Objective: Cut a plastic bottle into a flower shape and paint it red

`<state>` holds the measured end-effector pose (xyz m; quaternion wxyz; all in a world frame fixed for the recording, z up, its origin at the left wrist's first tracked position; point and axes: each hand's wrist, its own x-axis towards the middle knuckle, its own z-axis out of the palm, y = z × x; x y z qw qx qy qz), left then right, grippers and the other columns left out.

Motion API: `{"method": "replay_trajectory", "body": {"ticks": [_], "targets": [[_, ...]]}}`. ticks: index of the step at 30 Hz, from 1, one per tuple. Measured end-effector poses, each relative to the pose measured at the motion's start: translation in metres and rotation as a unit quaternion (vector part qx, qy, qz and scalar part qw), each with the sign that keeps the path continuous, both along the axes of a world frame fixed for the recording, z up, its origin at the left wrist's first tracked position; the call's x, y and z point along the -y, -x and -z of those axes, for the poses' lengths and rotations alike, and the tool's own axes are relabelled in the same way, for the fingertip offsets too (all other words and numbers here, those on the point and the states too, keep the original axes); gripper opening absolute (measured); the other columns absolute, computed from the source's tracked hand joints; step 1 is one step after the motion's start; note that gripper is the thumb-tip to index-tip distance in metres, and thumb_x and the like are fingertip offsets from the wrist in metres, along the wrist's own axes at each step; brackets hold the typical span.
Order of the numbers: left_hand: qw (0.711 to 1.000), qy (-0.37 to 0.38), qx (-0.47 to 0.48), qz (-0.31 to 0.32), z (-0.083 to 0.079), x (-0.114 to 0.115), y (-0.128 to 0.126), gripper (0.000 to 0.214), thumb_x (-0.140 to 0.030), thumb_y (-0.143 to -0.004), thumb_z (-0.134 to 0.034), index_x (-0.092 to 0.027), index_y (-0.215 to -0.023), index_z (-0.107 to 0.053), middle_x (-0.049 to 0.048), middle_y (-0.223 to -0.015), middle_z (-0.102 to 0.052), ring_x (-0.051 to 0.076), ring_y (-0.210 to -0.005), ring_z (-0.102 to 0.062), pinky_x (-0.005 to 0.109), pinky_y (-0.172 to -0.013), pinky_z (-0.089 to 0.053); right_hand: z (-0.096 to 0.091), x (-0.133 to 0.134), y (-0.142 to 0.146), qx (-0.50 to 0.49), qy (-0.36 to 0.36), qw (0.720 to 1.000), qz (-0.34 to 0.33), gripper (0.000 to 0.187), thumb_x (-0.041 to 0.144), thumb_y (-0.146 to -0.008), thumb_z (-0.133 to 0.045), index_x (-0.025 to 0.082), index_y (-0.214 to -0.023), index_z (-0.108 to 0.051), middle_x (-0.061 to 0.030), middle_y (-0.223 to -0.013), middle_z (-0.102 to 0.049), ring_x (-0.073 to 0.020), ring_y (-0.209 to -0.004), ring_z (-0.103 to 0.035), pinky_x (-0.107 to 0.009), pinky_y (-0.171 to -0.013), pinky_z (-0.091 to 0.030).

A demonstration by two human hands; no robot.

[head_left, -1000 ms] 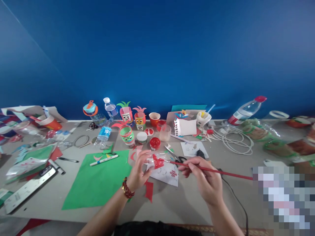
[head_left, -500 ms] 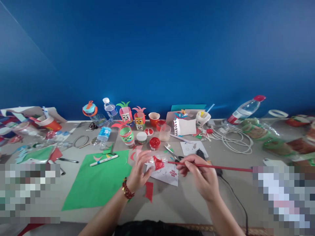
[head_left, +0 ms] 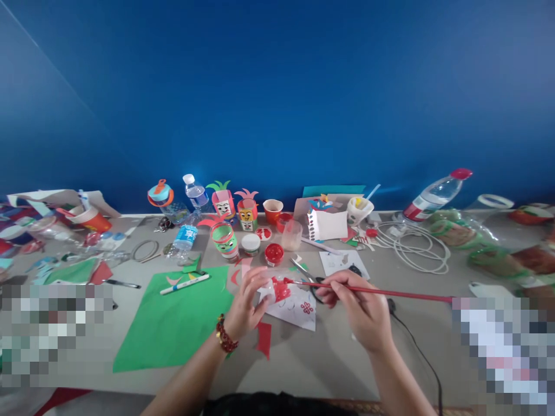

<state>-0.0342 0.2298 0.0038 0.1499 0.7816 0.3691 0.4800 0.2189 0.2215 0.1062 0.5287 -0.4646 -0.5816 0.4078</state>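
Head view: right-hand fingers [head_left: 341, 279] around paintbrush [head_left: 411, 294]

This is a craft room, a place for cutting, sticking and painting. The grey tabletop [head_left: 329, 358] stands against a bare blue wall [head_left: 277, 104] and is full of things for making. Just left of the fingers [head_left: 250, 284] lies a big sheet of green paper [head_left: 173, 323] with a marker [head_left: 184, 283] on it. Just behind the fingers sit a pot of red paint [head_left: 274, 253] and scissors [head_left: 303, 270]. Farther back stand paper cups [head_left: 247, 215] with funny faces and leafy tops. The fingers hold a long red brush [head_left: 390, 293] and a little red-painted piece [head_left: 281, 288].
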Motion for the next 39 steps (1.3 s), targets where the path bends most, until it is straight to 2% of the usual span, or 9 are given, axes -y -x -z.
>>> {"method": "replay_trajectory", "body": {"ticks": [3, 9, 14, 22, 27, 32, 39], "targets": [[1.000, -0.001, 0.001, 0.003, 0.001, 0.000, 0.000, 0.052, -0.004, -0.089, -0.056, -0.024, -0.135, -0.042, 0.0169, -0.141, -0.049, 0.027, -0.132, -0.050, 0.050, -0.102, -0.050, -0.002, 0.000, -0.002, -0.005, -0.005, 1.000, 0.010, 0.023, 0.033, -0.095, -0.058, 0.018, -0.082, -0.068, -0.0060, -0.070, -0.073, -0.0157, -0.058, -0.067, -0.024, -0.052, -0.057], [1.000, 0.001, -0.019, 0.005, 0.001, 0.002, 0.000, 0.051, -0.005, -0.090, -0.057, -0.025, -0.135, -0.044, 0.0165, -0.142, -0.048, 0.026, -0.132, -0.051, 0.050, -0.103, -0.050, -0.006, 0.001, 0.003, -0.013, 0.014, 0.999, -0.027, 0.025, 0.036, -0.095, -0.057, 0.018, -0.081, -0.067, -0.0066, -0.072, -0.073, -0.0153, -0.057, -0.067, -0.024, -0.052, -0.057], [1.000, 0.006, -0.030, -0.002, 0.001, 0.002, 0.000, 0.049, -0.006, -0.090, -0.057, -0.025, -0.133, -0.045, 0.0164, -0.142, -0.048, 0.026, -0.132, -0.051, 0.048, -0.103, -0.050, -0.005, -0.001, -0.004, 0.005, 0.009, 1.000, -0.007, 0.025, 0.036, -0.096, -0.057, 0.017, -0.083, -0.068, -0.0067, -0.072, -0.073, -0.0155, -0.060, -0.067, -0.024, -0.054, -0.057], [0.999, 0.004, -0.046, -0.002, 0.001, 0.004, 0.000, 0.050, -0.007, -0.091, -0.057, -0.026, -0.135, -0.044, 0.0163, -0.143, -0.047, 0.027, -0.132, -0.051, 0.048, -0.100, -0.052, -0.004, -0.001, -0.003, 0.012, 0.018, 0.999, -0.044, 0.027, 0.037, -0.096, -0.055, 0.017, -0.084, -0.067, -0.0072, -0.073, -0.073, -0.0160, -0.060, -0.068, -0.024, -0.054, -0.058], [0.999, 0.001, -0.045, 0.002, 0.001, 0.003, -0.001, 0.048, -0.007, -0.091, -0.056, -0.026, -0.134, -0.044, 0.0164, -0.143, -0.047, 0.026, -0.131, -0.052, 0.047, -0.099, -0.053, -0.007, -0.003, -0.008, 0.024, -0.002, 1.000, -0.019, 0.026, 0.037, -0.096, -0.056, 0.018, -0.083, -0.068, -0.0075, -0.073, -0.073, -0.0162, -0.061, -0.067, -0.025, -0.054, -0.057], [0.999, -0.009, -0.053, 0.002, 0.002, 0.004, -0.002, 0.050, -0.007, -0.092, -0.056, -0.027, -0.136, -0.044, 0.0162, -0.143, -0.048, 0.026, -0.130, -0.053, 0.046, -0.098, -0.054, -0.008, -0.001, -0.002, 0.019, 0.003, 0.998, -0.053, 0.027, 0.037, -0.096, -0.055, 0.017, -0.084, -0.068, -0.0074, -0.073, -0.073, -0.0169, -0.060, -0.069, -0.026, -0.054, -0.058], [0.998, -0.005, -0.059, -0.008, 0.001, 0.004, -0.001, 0.047, -0.008, -0.091, -0.057, -0.025, -0.133, -0.045, 0.0173, -0.141, -0.049, 0.027, -0.130, -0.053, 0.047, -0.099, -0.054, -0.006, -0.003, -0.011, 0.050, -0.004, 0.998, -0.049, 0.025, 0.036, -0.098, -0.053, 0.018, -0.087, -0.068, -0.0076, -0.077, -0.073, -0.0169, -0.065, -0.069, -0.026, -0.058, -0.058]]}}
